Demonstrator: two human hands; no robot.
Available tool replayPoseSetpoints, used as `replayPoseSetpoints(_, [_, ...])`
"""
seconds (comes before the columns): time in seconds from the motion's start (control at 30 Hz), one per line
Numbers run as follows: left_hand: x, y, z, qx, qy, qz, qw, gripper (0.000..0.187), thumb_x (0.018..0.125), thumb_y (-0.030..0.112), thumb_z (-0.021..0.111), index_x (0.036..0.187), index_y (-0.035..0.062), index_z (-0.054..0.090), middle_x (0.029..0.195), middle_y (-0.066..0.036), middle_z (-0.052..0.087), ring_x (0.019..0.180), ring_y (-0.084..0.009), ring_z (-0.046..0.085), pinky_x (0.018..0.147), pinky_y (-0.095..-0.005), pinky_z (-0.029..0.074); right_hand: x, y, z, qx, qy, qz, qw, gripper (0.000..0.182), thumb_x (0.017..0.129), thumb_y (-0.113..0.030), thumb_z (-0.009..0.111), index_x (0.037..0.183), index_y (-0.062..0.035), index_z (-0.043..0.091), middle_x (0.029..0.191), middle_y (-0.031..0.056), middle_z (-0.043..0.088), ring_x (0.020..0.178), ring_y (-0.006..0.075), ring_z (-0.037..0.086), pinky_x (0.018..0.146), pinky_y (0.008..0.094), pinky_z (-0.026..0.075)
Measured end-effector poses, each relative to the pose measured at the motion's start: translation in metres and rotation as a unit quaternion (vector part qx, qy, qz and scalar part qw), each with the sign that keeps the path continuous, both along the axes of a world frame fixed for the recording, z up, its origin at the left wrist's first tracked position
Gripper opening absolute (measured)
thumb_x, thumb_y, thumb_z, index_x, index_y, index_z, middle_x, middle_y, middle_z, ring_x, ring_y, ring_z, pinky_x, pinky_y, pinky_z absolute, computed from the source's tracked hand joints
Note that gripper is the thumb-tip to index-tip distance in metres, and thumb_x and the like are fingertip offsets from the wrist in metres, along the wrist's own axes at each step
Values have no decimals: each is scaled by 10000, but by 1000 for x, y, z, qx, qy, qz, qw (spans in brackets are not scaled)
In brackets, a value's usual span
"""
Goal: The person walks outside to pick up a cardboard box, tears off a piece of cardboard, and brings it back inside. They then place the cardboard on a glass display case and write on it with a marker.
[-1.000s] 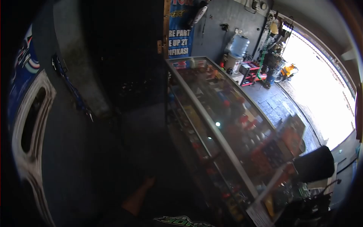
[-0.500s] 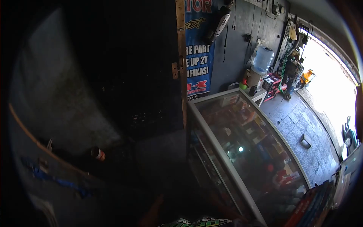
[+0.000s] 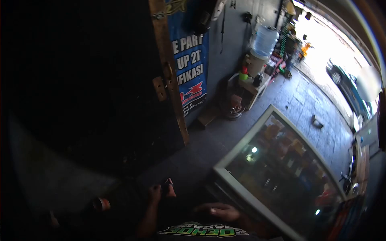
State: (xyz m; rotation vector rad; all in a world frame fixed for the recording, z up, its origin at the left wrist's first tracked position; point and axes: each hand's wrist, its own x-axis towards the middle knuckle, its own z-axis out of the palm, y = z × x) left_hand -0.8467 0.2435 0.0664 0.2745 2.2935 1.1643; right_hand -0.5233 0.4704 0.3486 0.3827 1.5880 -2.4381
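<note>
My left hand (image 3: 155,193) hangs low in deep shadow near a foot in a sandal (image 3: 170,187); its fingers are too dark to read. In front of my body, at the printed lower front of my dark shirt (image 3: 203,230), is my right hand (image 3: 225,211). Its fingers point left, loosely extended, and nothing shows in them. Just right of that hand stands a glass display case (image 3: 229,175) with a pale frame, its contents blurred behind reflections.
A dark door (image 3: 161,52) with a wooden edge stands at left, beside a blue banner (image 3: 193,76). Ahead, a water dispenser with a blue bottle (image 3: 265,40) stands by the wall. A can (image 3: 101,204) is at lower left. Outside is a car (image 3: 349,88).
My view has swung to the right and moved forward past the door's edge. The display case now sits lower in view, and both hands and a foot have become visible.
</note>
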Motion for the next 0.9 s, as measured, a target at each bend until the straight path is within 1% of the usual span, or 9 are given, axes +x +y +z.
replayPoseSetpoints(0.03, [-25, 33, 31, -3, -3, 3, 1000, 197, 910, 160, 672, 961, -24, 718, 919, -124, 730, 879, -236, 691, 801, -371, 540, -20, 1, 1, -206, 130, -16, 970, 596, 1031, -330, 543, 1443, 92, 458, 1503, 276, 447, 1399, 368, 444, 1178, 502, 302])
replayPoseSetpoints(0.07, [-65, 65, 45, -1, -1, -3, 1000, 185, 907, 155, 673, 894, -23, 722, 844, -106, 730, 822, -229, 689, 774, -378, 533, -49, 5, 12, -206, 148, -52, 966, 596, 1031, -330, 543, 1443, 92, 458, 1503, 276, 447, 1399, 368, 444, 1178, 502, 302])
replayPoseSetpoints(0.17, [-174, 129, 46, 3, 122, -163, 979, 174, 902, 148, 677, 916, -20, 719, 874, -127, 731, 817, -222, 681, 766, -384, 531, -107, 26, 71, -43, 265, -226, 936, 579, 1038, -390, 548, 1388, 71, 520, 1312, 169, 603, 1275, 245, 534, 1087, 397, 400])
replayPoseSetpoints(0.27, [-242, 208, 31, 69, 125, -321, 936, 157, 910, 109, 648, 919, -39, 699, 795, -119, 691, 722, -201, 645, 706, -357, 523, -119, 36, 129, 139, 137, -429, 882, 365, 1041, -230, 568, 1306, 20, 596, 1147, 113, 660, 1096, 166, 610, 940, 332, 491])
replayPoseSetpoints(0.43, [-214, 343, 46, 74, 133, -550, 821, 223, 890, 190, 671, 915, -29, 702, 762, -158, 695, 743, -257, 688, 724, -382, 535, -101, 27, 105, 289, -78, -776, 555, 211, 1011, -176, 626, 1096, 1, 703, 880, 47, 705, 788, 99, 654, 711, 264, 527])
replayPoseSetpoints(0.57, [-231, 443, 23, 44, 279, -510, 812, 268, 846, 214, 693, 963, -26, 724, 878, -211, 734, 868, -342, 724, 830, -407, 546, -79, 46, 105, 308, -168, -857, 377, 186, 1001, -177, 643, 971, -8, 716, 821, 34, 696, 717, 85, 630, 652, 252, 503])
replayPoseSetpoints(0.73, [-225, 512, -16, -76, 130, -370, 917, 225, 794, 196, 705, 855, -16, 748, 853, -170, 748, 788, -292, 713, 802, -415, 550, -40, 69, 102, 338, -157, -874, 310, 158, 988, -128, 635, 901, -5, 678, 810, 39, 671, 718, 103, 616, 635, 256, 487])
replayPoseSetpoints(0.8, [-189, 558, 12, 100, 16, -434, 895, 210, 844, 204, 706, 875, 0, 741, 805, -93, 730, 700, -192, 671, 701, -353, 538, -38, 95, 128, 364, -189, -854, 320, 140, 986, -110, 622, 918, 0, 675, 810, 43, 660, 713, 106, 610, 629, 253, 483])
replayPoseSetpoints(0.9, [-79, 635, 223, 248, -50, -464, 849, 139, 943, 138, 633, 911, 21, 700, 705, -1, 644, 627, -94, 583, 579, -255, 450, -51, 150, 193, 526, -214, -767, 298, 147, 978, -92, 575, 953, 17, 670, 826, 76, 628, 694, 119, 589, 611, 262, 460])
